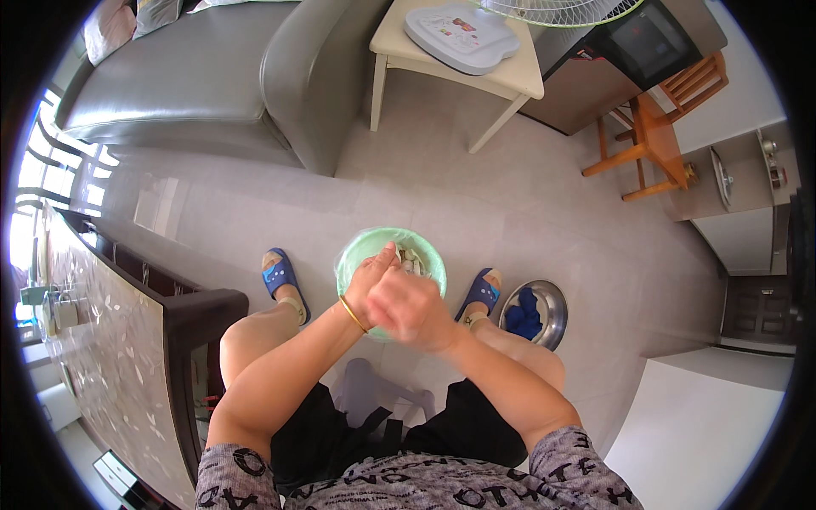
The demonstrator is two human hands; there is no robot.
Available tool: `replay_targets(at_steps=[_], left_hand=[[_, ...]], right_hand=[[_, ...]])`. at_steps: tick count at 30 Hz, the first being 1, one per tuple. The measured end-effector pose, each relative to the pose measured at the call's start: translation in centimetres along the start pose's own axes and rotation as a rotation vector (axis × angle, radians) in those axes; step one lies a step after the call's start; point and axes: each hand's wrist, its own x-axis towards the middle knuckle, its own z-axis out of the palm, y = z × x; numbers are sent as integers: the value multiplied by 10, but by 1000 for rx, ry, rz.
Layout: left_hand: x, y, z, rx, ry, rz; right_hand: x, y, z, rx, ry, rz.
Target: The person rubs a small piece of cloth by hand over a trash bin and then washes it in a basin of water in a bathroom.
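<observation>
My left hand [371, 280], with a gold bracelet [352, 313] at its wrist, is over a green bin [435, 258] lined with a clear plastic bag. Its thumb points up and away from me; its fingers are mostly hidden. Crossing in front of it is my right hand [411, 309], curled and blurred by motion, close against or touching the left. Whether anything sits between the hands cannot be seen. Pale scraps [409, 260] lie inside the bin. The bin stands on the floor between my feet.
Right of my right slipper [482, 290] lies a steel basin [556, 312] holding blue cloth [525, 315]. A glass-topped table [108, 319] flanks me at left. Farther off are a grey sofa [185, 76], a cream table [440, 60] and a wooden chair [660, 137]. A white cabinet [701, 414] stands lower right.
</observation>
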Motion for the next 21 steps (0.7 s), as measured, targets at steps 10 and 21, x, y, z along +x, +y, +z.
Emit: replay_targets(at_steps=[10, 21], left_hand=[[-24, 14, 44, -26, 185, -46], [-15, 14, 8, 105, -235, -60]], right_hand=[[7, 19, -10, 21, 133, 250], [7, 27, -15, -122, 108, 303]])
